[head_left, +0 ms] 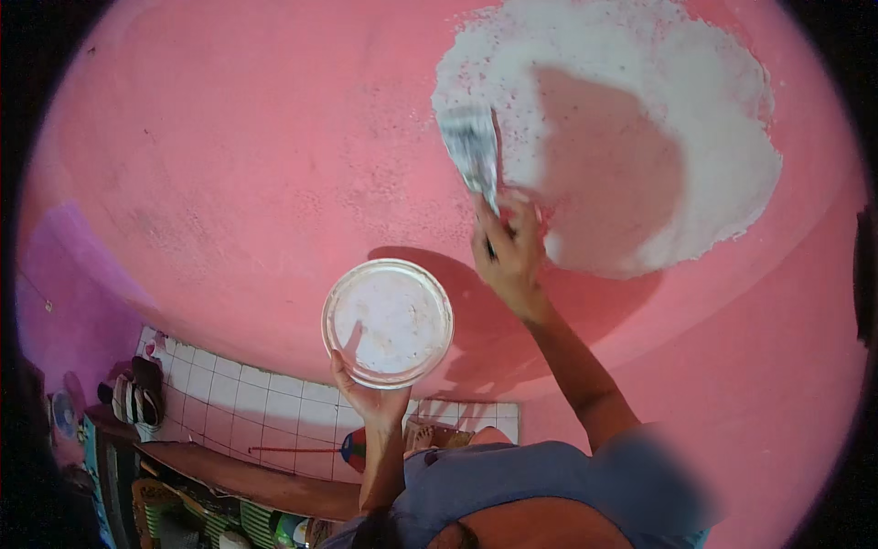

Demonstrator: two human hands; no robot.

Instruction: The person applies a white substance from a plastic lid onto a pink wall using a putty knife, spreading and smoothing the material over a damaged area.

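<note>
My left hand (373, 399) holds up a round, pale bucket lid (388, 264) by its near edge, thumb over the rim. White paste (389, 320) coats the lid's inside. Up to the right, my right hand (512, 261) is closed around the handle of a putty knife (470, 139). Its wide, white-smeared blade lies at the left edge of a large white filler patch (722, 101) on the pink wall (274, 119). Most of the handle is hidden in my fingers. A dark shadow falls across the patch.
White floor tiles (274, 393) run along the wall's foot, with a red stick (293, 449) lying over them. A brown wooden board (256, 480) edges cluttered things at the lower left. Striped and dark cloth items (139, 393) sit by the purple wall (82, 265).
</note>
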